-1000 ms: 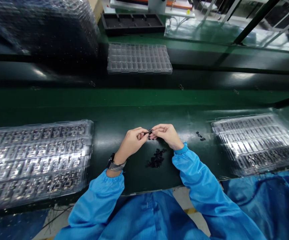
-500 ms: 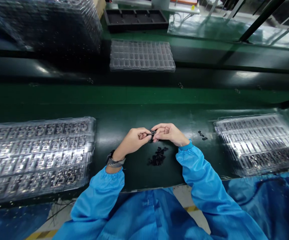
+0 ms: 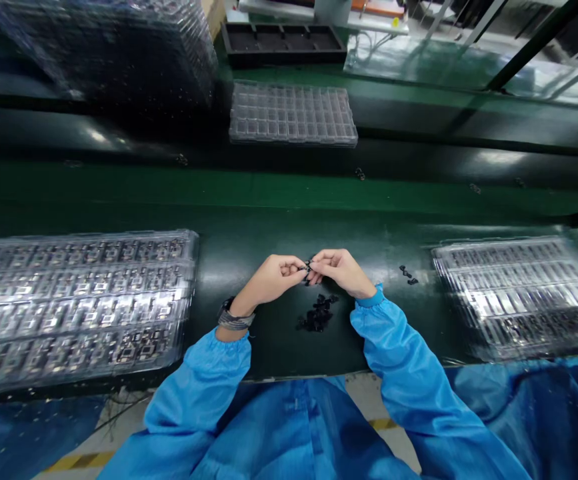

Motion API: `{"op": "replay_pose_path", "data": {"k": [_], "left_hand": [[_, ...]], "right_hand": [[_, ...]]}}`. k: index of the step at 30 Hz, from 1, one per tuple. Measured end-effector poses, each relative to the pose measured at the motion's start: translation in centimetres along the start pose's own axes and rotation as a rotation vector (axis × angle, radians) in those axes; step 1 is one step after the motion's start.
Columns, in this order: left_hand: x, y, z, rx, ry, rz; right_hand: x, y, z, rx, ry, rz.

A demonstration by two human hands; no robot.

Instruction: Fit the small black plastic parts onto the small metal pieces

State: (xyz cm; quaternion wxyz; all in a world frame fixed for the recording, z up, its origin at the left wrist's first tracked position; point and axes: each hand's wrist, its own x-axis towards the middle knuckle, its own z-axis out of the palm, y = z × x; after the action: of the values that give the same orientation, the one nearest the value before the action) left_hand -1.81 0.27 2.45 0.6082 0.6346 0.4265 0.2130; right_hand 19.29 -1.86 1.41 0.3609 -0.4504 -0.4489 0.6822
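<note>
My left hand and my right hand meet above the dark green table, fingertips pinched. Between them is a small dark part, gripped from both sides; the fingers hide most of it, and its exact kind does not show. Just below the hands lies a loose pile of small black pieces. To the right of my right hand are several more small black pieces, lying apart from the pile.
Stacked clear trays with small electronic parts stand at left, and more clear trays at right. Behind are a clear compartment tray, a black divided tray and a tall tray stack. Small parts dot the conveyor.
My right fingers have shifted slightly and drawn closer together around the small dark part. Both hands stay over the same spot. The whole view has moved a little.
</note>
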Motion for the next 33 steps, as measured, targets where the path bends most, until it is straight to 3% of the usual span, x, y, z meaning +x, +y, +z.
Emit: {"op": "replay_pose_path", "data": {"k": [6,12,22,28,33], "left_hand": [[0.0,0.1,0.3,-0.032,0.011,0.014],[0.2,0.3,0.3,-0.12,0.098,0.009],[0.6,-0.7,0.3,-0.375,0.011,0.072],[0.4,-0.3,0.9,-0.541,-0.027,0.089],[0.4,-0.1,1.3,-0.545,-0.014,0.082]], "right_hand": [[0.2,0.3,0.8,-0.059,0.047,-0.055],[0.5,0.3,0.6,-0.012,0.025,-0.102],[0.8,0.8,0.9,0.082,0.042,-0.225],[1.0,1.3,0.9,0.182,0.036,-0.259],[0.9,1.2,0.9,0.212,0.016,-0.271]]}}
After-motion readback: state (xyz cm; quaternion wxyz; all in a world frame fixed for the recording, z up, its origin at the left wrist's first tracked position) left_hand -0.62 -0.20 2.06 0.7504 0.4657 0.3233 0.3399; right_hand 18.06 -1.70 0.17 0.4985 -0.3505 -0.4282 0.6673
